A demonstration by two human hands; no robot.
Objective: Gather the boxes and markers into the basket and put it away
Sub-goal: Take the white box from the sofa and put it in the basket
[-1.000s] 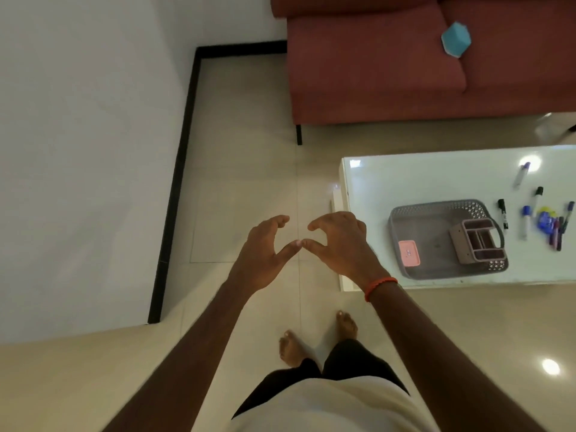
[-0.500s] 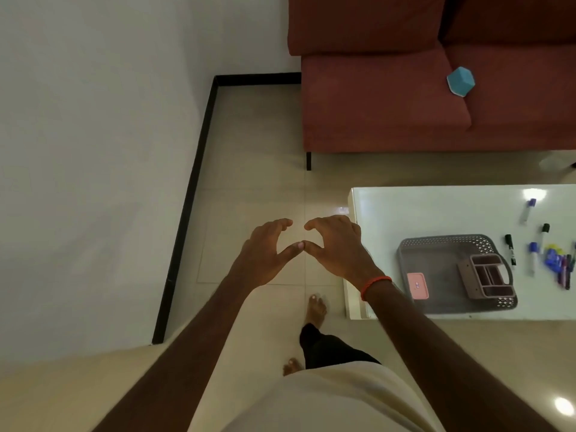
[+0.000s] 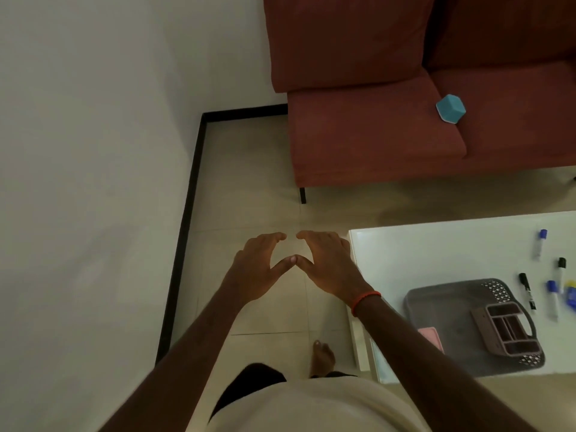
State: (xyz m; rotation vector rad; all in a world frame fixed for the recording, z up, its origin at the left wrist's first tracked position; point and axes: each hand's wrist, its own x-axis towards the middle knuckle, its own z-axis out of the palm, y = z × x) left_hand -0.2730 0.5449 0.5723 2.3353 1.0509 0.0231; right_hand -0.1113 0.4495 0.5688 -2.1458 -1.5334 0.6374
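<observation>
My left hand [image 3: 257,269] and my right hand [image 3: 327,265] are held out over the floor, thumb tips touching, fingers curved, nothing in them. To the right, a grey perforated basket [image 3: 442,297] lies on the white table [image 3: 436,244]. Inside it are a compartmented holder with a handle [image 3: 503,330] and a small pink box [image 3: 431,336], partly hidden by my right forearm. Several markers lie on the table right of the basket, among them a black one [image 3: 527,289] and blue-capped ones [image 3: 540,243]. A blue box [image 3: 451,108] rests on the sofa seat.
A red sofa [image 3: 374,135] stands at the back, its leg on the tiled floor. A white wall with black skirting [image 3: 180,232] runs along the left. My bare foot [image 3: 322,358] is on the tiles by the table's corner.
The view has shifted as I stepped forward: sofa and table slid down and right in the frame. My hands keep the same joined pose, and my fingertips are now slightly apart.
</observation>
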